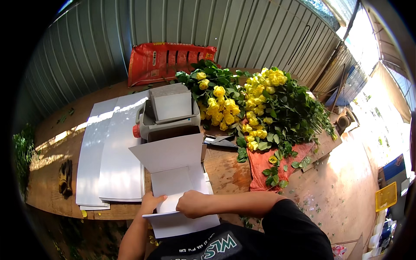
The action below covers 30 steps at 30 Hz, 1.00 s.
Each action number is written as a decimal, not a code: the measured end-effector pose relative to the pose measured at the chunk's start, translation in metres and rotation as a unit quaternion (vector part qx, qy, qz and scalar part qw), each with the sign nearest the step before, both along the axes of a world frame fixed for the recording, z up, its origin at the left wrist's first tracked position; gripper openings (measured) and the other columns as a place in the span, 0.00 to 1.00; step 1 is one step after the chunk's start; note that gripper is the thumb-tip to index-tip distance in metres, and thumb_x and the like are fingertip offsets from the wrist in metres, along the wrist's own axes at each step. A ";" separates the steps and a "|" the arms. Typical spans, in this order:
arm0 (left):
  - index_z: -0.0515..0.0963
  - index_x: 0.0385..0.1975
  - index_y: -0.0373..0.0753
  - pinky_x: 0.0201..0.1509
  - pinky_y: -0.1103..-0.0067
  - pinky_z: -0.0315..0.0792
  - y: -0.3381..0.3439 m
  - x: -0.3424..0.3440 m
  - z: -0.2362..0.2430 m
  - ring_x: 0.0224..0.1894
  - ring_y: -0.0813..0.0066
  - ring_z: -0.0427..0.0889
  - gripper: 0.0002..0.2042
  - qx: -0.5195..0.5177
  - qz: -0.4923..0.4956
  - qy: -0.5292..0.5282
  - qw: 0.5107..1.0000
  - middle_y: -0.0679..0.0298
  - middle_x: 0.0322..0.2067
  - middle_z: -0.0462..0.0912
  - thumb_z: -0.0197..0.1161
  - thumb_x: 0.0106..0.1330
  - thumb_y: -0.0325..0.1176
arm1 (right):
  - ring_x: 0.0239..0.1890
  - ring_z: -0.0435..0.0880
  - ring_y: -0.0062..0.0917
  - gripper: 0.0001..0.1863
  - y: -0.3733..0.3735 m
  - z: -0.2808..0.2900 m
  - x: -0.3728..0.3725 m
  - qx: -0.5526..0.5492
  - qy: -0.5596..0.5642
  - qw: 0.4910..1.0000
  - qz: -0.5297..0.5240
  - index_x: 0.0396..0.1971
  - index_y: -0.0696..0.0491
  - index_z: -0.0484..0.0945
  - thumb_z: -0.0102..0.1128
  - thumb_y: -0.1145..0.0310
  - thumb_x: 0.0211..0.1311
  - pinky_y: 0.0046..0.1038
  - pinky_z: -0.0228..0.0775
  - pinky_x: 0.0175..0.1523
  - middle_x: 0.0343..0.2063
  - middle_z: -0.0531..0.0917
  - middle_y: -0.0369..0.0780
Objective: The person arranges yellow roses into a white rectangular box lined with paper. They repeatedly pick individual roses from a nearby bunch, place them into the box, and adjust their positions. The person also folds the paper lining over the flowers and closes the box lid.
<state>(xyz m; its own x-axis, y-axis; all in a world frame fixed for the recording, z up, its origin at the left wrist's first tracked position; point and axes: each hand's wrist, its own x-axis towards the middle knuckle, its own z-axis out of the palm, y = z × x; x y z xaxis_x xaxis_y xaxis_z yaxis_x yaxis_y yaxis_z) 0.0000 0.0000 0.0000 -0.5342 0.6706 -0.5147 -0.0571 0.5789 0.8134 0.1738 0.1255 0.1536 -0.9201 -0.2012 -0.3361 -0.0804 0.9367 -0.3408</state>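
A white cardboard sheet (171, 180), bent up along folds, stands close in front of me at the table's near edge. My left hand (151, 203) grips its left side, thumb on top and the other fingers mostly hidden. Curled into a fist, my right hand (190, 204) presses at the near fold; whether it pinches anything is hidden. Behind the sheet is a cut-open grey jug (170, 127) with a red cap, holding a stack of white cards (172, 108). To its right lies a black and grey hand tool (222, 142), perhaps a stapler.
Stacked large white sheets (119, 169) cover the table's left part, beside dark gloves (65, 178). Yellow roses (221, 108) lie in leafy heaps at the back right, partly on a red cloth (264, 173). A red sack (162, 64) leans against the corrugated wall (182, 21).
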 end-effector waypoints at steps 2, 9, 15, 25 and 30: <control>0.73 0.37 0.25 0.36 0.76 0.72 0.001 -0.006 0.016 0.32 0.65 0.79 0.23 0.007 0.013 -0.003 1.000 0.52 0.33 0.79 0.69 0.45 0.34 | 0.27 0.81 0.37 0.06 -0.002 -0.003 -0.010 0.000 0.014 1.000 0.003 0.21 0.55 0.79 0.57 0.71 0.40 0.33 0.73 0.31 0.24 0.81 0.45; 0.74 0.35 0.25 0.35 0.77 0.71 -0.001 0.018 0.020 0.31 0.69 0.78 0.20 0.032 0.026 -0.046 0.998 0.54 0.31 0.79 0.69 0.45 0.31 | 0.27 0.80 0.39 0.06 -0.006 -0.019 0.010 -0.046 -0.031 0.998 -0.002 0.20 0.56 0.78 0.53 0.71 0.43 0.36 0.72 0.33 0.20 0.79 0.46; 0.74 0.35 0.25 0.35 0.77 0.71 -0.005 0.026 0.013 0.31 0.70 0.78 0.20 0.048 0.024 -0.042 0.998 0.54 0.32 0.79 0.70 0.45 0.32 | 0.27 0.80 0.41 0.08 0.003 0.013 0.024 -0.077 0.011 0.997 0.028 0.19 0.58 0.78 0.51 0.71 0.44 0.36 0.72 0.34 0.21 0.79 0.48; 0.68 0.40 0.26 0.38 0.74 0.72 0.023 0.036 0.062 0.34 0.60 0.79 0.30 -0.098 -0.068 0.206 0.971 0.51 0.32 0.78 0.72 0.40 0.40 | 0.31 0.80 0.30 0.28 0.075 -0.038 -0.024 -0.395 -0.347 0.848 -0.061 0.44 0.54 0.71 0.38 0.44 0.61 0.30 0.73 0.32 0.30 0.79 0.44; 0.61 0.48 0.32 0.55 0.67 0.61 0.040 0.033 0.079 0.53 0.57 0.63 0.38 -0.024 -0.224 0.555 0.800 0.51 0.46 0.65 0.73 0.34 0.37 | 0.21 0.80 0.24 0.15 0.083 -0.102 -0.041 -0.429 -0.322 0.837 -0.107 0.35 0.54 0.70 0.38 0.59 0.62 0.24 0.70 0.25 0.23 0.81 0.41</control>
